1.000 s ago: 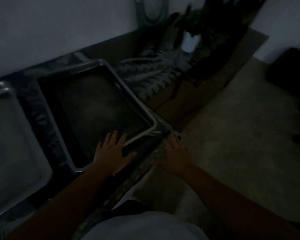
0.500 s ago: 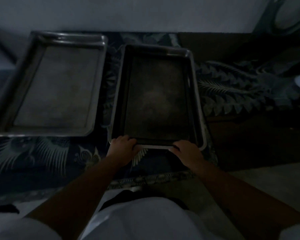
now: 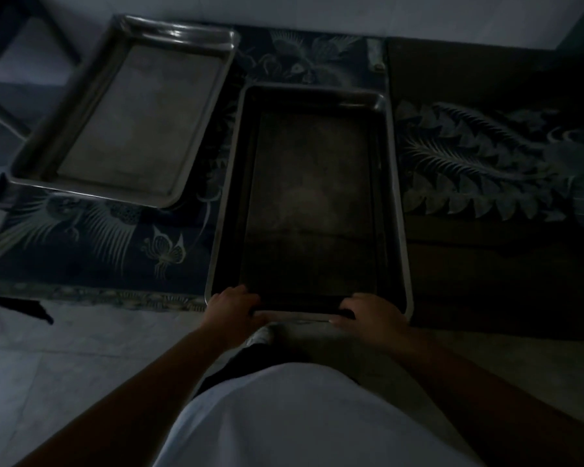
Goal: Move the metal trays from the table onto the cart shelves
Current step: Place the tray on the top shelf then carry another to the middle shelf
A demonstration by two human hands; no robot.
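The dark metal tray (image 3: pixel 312 200) is gripped at its near rim by the left hand (image 3: pixel 231 306) and right hand (image 3: pixel 371 313), overhanging the surface's (image 3: pixel 91 251) near edge. A second, lighter tray (image 3: pixel 129 112) is left far-left. No cart is seen; both transfers remain.

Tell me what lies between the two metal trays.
Head view: only patterned cloth shows between the lighter tray and the dark tray.
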